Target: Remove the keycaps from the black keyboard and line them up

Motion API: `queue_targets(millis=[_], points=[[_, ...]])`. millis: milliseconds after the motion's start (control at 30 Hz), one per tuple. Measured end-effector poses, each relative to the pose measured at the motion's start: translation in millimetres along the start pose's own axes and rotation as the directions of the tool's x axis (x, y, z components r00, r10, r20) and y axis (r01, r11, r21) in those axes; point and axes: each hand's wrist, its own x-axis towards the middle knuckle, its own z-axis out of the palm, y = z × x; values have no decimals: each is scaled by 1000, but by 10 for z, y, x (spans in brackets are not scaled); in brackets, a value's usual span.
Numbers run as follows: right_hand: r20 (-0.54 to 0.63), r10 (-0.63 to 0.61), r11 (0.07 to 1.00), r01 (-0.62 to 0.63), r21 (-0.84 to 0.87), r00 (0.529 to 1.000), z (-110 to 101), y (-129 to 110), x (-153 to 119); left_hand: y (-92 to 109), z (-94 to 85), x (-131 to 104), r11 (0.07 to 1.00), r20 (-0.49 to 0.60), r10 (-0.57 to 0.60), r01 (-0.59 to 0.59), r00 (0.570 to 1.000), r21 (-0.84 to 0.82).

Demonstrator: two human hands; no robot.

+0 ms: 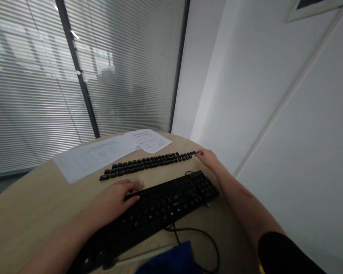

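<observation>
A black keyboard (160, 207) lies slantwise across the table in front of me, some of its keys gone. My left hand (118, 198) grips its far edge, thumb on top and fingers curled behind. Beyond the keyboard, loose black keycaps (143, 164) are laid out in long rows. At the right end of those rows, my right hand (206, 156) pinches with its fingertips at a small black keycap (198, 153), partly covered by the fingers.
Printed paper sheets (97, 154) lie behind the keycaps on the round wooden table (25, 205). A black cable (200, 230) loops near me beside a blue cloth-like thing (171, 260). A white wall (288, 133) stands close on the right, and a window with blinds (131, 76) is behind.
</observation>
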Motion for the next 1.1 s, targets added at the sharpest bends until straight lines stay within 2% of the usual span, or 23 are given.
queue_targets(millis=[133, 300, 500, 700, 1100], points=[[-12, -44, 999, 44, 13, 999, 118, 63, 79, -72, 0, 8, 1000, 87, -20, 22, 996, -19], [16, -108, 994, 107, 31, 994, 201, 178, 115, -121, 26, 42, 997, 122, -57, 63, 991, -44], [10, -138, 990, 138, 23, 990, 270, 233, 140, -171, 59, 45, 997, 127, -61, 66, 990, -32], [1, -150, 989, 150, -1, 989, 323, 273, 160, -131, 22, 29, 998, 154, -54, 56, 987, -7], [-69, -195, 981, 196, 8, 978, 326, 294, 136, -160, 36, 59, 999, 146, -32, 32, 989, 1]])
